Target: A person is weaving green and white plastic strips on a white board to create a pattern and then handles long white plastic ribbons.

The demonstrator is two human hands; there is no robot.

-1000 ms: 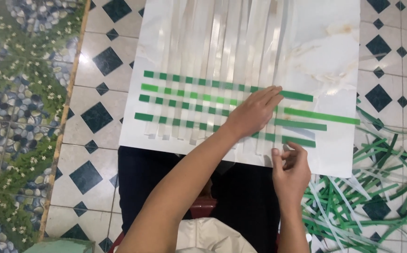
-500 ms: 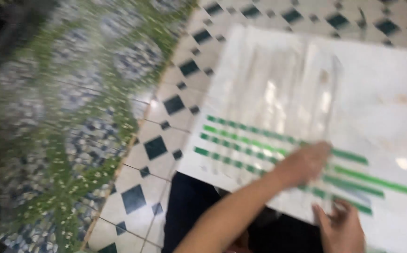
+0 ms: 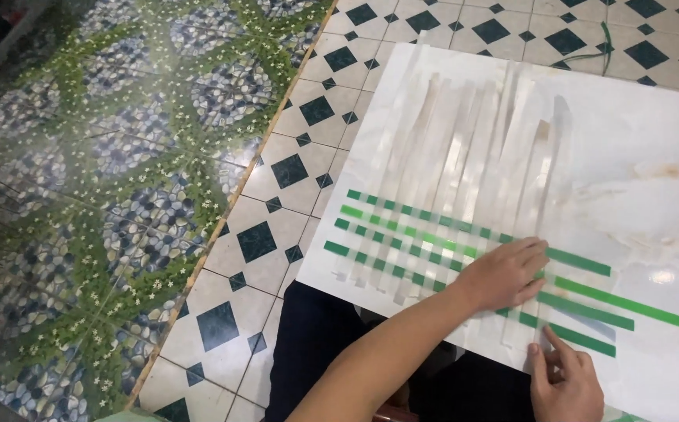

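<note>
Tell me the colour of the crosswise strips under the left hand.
Green strips, woven through whitish ones; seen in the head view.

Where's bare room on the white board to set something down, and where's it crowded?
Free: the white board's upper right, beyond the pale vertical strips and above the green strips; also a narrow margin along its left edge. Crowded: the woven middle, where the left hand presses flat, and the near edge, where the right hand rests.

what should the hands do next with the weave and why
Probably lift the next white strip with the right hand and pass the lowest green strip under it. That strip's right end lies loose past the woven part, while the left hand presses the weave flat.
</note>
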